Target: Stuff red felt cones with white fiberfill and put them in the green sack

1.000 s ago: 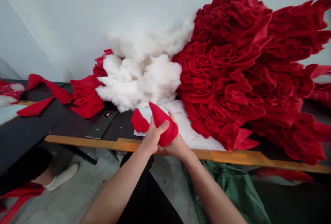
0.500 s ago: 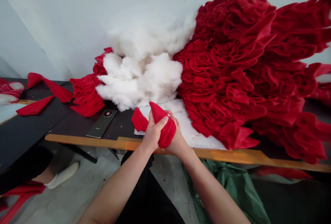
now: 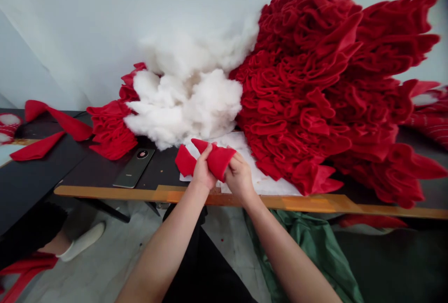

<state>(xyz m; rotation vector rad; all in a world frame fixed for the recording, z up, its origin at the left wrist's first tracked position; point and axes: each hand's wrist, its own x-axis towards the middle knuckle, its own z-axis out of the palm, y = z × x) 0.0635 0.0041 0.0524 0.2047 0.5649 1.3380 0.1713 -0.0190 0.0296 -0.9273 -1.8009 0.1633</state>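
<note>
1. Red heap (image 3: pixel 297 102): beyond my right fingers.
2. Red cloth cone (image 3: pixel 220 158), between my fingers: probably light, soft; best held by its rim.
3. My left hand (image 3: pixel 204 171) is wrapped round its side; my right hand (image 3: pixel 240 177) meets its wide end, grip unclear.

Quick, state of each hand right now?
Left hand: closed, holding the red fabric cone.
Right hand: curled at the cone's wide end; whether it grips cannot be told.

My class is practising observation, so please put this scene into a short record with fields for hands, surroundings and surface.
Left hand: grips a red cloth cone
Right hand: at the cone's wide end; grip unclear
Behind hands: white stuffing
Right of stuffing: large red heap
Left of hands: phone
Surface: dark table
</note>
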